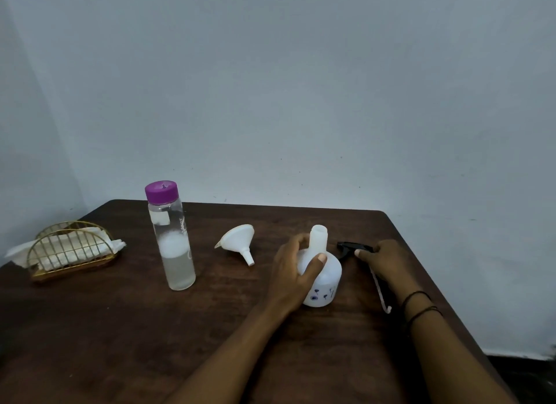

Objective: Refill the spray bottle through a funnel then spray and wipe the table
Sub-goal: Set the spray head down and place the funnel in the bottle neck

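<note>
- White plastic spray bottle [323,279] stands upright and uncapped on the dark wooden table [120,328], right of centre; I see my left hand [296,270] curled round its shoulder, thumb across the front.
- My right hand [383,260] rests on the table beside it, fingers closed on the black trigger spray head [353,248], whose dip tube [380,292] trails toward me.
- The white funnel [239,242] lies on its side just left of the bottle, apart from it.
- A clear water bottle [173,238] with a purple cap stands further left, roughly half full.
- A gold wire napkin holder [70,250] sits at the far left edge.
</note>
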`<move>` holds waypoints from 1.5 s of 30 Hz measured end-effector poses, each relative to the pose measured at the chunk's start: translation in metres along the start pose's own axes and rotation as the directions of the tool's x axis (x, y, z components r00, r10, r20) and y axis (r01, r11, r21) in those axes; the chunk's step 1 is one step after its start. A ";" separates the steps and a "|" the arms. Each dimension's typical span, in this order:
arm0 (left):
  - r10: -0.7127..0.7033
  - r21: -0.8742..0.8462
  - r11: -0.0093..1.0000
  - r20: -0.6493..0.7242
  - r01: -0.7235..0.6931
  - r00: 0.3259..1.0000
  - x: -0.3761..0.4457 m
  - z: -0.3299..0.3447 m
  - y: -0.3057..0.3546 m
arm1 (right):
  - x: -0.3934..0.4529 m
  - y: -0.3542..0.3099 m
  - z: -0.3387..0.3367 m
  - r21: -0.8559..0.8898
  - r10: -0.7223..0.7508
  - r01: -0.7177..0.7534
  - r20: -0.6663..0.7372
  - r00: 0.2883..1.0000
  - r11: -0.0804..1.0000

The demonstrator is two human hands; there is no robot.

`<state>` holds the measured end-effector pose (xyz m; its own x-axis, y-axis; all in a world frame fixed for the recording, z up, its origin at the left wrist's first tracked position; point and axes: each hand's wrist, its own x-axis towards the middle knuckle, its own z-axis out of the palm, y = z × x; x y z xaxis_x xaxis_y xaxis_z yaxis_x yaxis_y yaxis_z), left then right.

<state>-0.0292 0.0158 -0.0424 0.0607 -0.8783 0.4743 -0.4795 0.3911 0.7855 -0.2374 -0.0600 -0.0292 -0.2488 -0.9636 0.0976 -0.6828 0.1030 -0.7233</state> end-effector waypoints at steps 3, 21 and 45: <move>0.030 -0.003 1.000 -0.043 -0.030 0.999 0.000 -0.006 0.004 | -0.012 -0.016 -0.014 -0.062 -0.077 0.071 -0.098 0.992 0.996; -0.103 0.039 0.991 -0.351 0.124 0.931 0.023 -0.091 -0.028 | -0.128 -0.160 0.070 0.104 -0.550 0.571 -0.174 0.817 0.815; -0.400 -0.117 0.913 -0.433 0.390 0.808 0.026 -0.093 -0.056 | -0.110 -0.156 0.136 0.143 -0.267 0.251 0.103 0.958 0.957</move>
<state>0.0809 -0.0032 -0.0367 0.6199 -0.7468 0.2408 -0.3121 0.0470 0.9489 -0.0098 -0.0040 -0.0202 0.0147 -0.9762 0.2163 -0.6176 -0.1790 -0.7658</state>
